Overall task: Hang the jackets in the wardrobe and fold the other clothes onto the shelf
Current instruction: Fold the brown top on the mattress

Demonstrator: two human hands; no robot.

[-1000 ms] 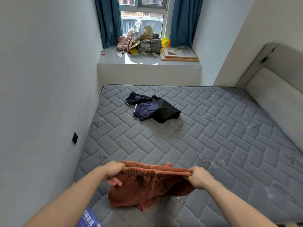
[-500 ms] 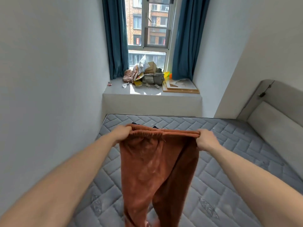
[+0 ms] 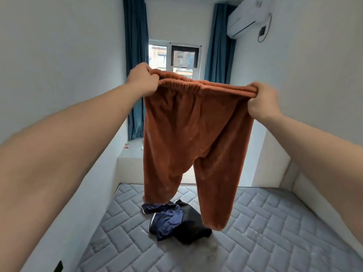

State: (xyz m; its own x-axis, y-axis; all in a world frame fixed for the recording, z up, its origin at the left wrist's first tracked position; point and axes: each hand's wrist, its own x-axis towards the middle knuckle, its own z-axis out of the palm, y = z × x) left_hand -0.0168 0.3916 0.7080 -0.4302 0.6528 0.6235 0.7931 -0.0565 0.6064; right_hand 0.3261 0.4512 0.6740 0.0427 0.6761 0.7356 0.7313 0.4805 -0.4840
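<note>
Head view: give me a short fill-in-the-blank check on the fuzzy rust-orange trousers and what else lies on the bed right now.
1. Both hands, left hand and right hand, grip the fuzzy rust-orange trousers by the elastic ____.
2. The trousers hang with their two ____ pointing down over the grey quilted mattress.
3. The crumpled navy-blue garment lies against a crumpled ____ garment.
4. Blue ____ hang on both sides of the window.

Missing words: waistband; legs; black; curtains
</note>
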